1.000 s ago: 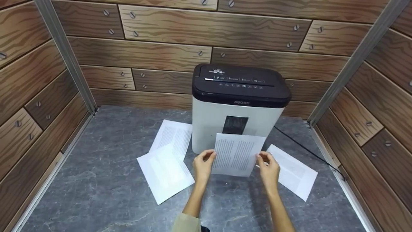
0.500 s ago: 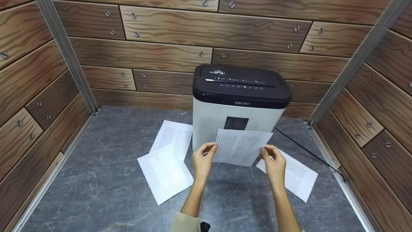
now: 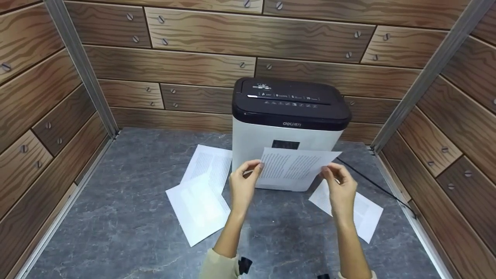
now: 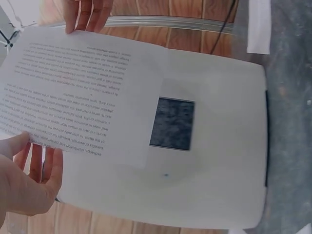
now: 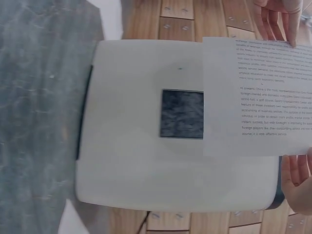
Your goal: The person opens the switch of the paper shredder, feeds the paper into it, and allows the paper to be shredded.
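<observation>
A printed sheet of paper (image 3: 290,168) is held up in front of the white body of a paper shredder (image 3: 248,143). My left hand (image 3: 244,186) pinches its left edge between thumb and fingers, and my right hand (image 3: 341,190) pinches the right edge. In the left wrist view, the thumb of the left hand (image 4: 29,175) lies on the printed face with fingers behind. The sheet covers part of the shredder's dark window (image 5: 181,114) in the right wrist view. Above the sheet, the black shredder top (image 3: 290,112) shows its narrow feed slot.
Two overlapping printed sheets (image 3: 197,213) lie on the grey floor left of the shredder. To its right lies another paper (image 3: 368,213), partly behind my right hand. A black cord (image 3: 372,180) runs to the right wall. Wood-patterned panels (image 3: 170,64) enclose three sides.
Both hands have raised the sheet toward the shredder's top, covering more of its window. The right hand has also shifted right. The papers on the floor stay put.
</observation>
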Action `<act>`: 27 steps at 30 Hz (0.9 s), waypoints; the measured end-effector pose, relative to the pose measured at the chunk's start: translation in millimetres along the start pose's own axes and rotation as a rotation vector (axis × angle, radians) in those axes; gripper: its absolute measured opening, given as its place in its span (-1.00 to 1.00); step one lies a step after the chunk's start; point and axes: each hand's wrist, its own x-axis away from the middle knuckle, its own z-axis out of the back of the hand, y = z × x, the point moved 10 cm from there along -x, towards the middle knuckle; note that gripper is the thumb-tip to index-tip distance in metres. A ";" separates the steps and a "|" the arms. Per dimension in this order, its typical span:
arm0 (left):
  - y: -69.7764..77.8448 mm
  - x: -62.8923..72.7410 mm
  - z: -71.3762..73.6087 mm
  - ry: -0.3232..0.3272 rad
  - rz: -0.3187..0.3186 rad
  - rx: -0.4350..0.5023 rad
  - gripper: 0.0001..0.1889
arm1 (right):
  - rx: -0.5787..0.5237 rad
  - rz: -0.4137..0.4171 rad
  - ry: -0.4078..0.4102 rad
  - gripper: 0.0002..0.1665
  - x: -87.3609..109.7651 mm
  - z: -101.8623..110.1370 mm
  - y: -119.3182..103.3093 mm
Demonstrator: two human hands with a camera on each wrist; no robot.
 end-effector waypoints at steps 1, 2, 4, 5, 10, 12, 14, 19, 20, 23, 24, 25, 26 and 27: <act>7.4 -0.4 0.3 -0.004 -0.007 0.002 -0.89 | -0.005 0.012 -0.001 -0.82 -0.9 0.0 -3.7; 9.8 -1.9 0.3 -0.008 -0.011 0.006 -0.89 | -0.010 0.019 -0.005 -0.82 -1.9 0.0 -6.8; 8.6 -4.7 -0.4 -0.015 -0.030 0.017 -0.87 | -0.018 0.035 -0.015 -0.82 -3.4 -0.6 -12.7; 6.8 -6.3 -1.0 -0.019 -0.034 0.024 -0.86 | -0.028 0.040 -0.019 -0.83 -4.1 -0.9 -15.4; 18.4 -11.6 -3.0 -0.040 -0.065 0.064 -0.86 | -0.103 0.061 -0.019 -0.92 -7.8 -2.2 -28.5; 33.8 -13.3 -2.7 -0.043 -0.077 0.075 -0.87 | -0.132 0.070 -0.017 -0.95 -9.6 -2.3 -34.5; 46.1 -16.0 -2.9 -0.043 -0.083 0.086 -0.87 | -0.146 0.090 -0.016 -0.96 -11.8 -2.1 -42.1; 52.0 -27.7 -9.2 -0.062 -0.134 0.096 -0.86 | -0.198 0.160 -0.019 -0.91 -18.1 -1.2 -63.5; 52.9 -29.8 -10.5 -0.067 -0.151 0.098 -0.86 | -0.215 0.167 -0.017 -0.89 -19.3 -0.8 -67.0; 61.9 -34.3 -13.5 -0.081 -0.223 0.105 -0.86 | -0.234 0.192 -0.001 -0.87 -22.9 0.7 -77.4; 65.9 -35.5 -14.1 -0.084 -0.245 0.110 -0.86 | -0.238 0.197 0.004 -0.87 -24.3 1.1 -80.6; 70.0 -36.6 -14.7 -0.087 -0.267 0.114 -0.87 | -0.242 0.203 0.009 -0.88 -25.7 1.3 -83.7; 73.7 -37.8 -15.2 -0.088 -0.287 0.118 -0.87 | -0.235 0.218 0.014 -0.87 -27.0 1.4 -87.6; 77.8 -38.9 -15.8 -0.092 -0.303 0.124 -0.87 | -0.232 0.235 0.017 -0.88 -28.4 1.6 -91.7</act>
